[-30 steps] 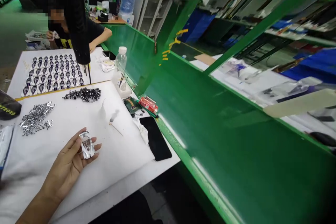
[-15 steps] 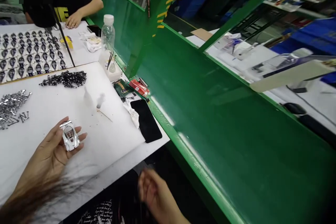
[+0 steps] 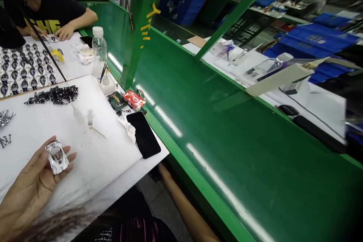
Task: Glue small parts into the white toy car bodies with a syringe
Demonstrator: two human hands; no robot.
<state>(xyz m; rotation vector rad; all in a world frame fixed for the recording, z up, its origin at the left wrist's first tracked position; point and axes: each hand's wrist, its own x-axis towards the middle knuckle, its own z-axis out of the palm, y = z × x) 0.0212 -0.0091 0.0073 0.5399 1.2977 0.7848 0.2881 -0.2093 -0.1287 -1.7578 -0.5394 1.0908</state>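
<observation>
From my remote seat I see the left hand [image 3: 39, 183] cradling a shiny silver toy car body [image 3: 58, 163], thumb on one side, fingers curled loosely under and around the other. I'd keep that light, edge-only hold, since the bright finish probably smudges, and keep it over the white tabletop [image 3: 93, 168] in case it slips. Beyond the hand lies the pile of small black parts [image 3: 58, 94]; to its right, the smartphone [image 3: 144, 136].

The right forearm [image 3: 185, 208] runs to below the table corner, right of the left hand; its hand is hidden, so I can't tell whether it grips anything. I'd have that arm keep clear of the corner. Half a second ago the right hand showed in front of the table edge; the left hand's hold looks unchanged.
</observation>
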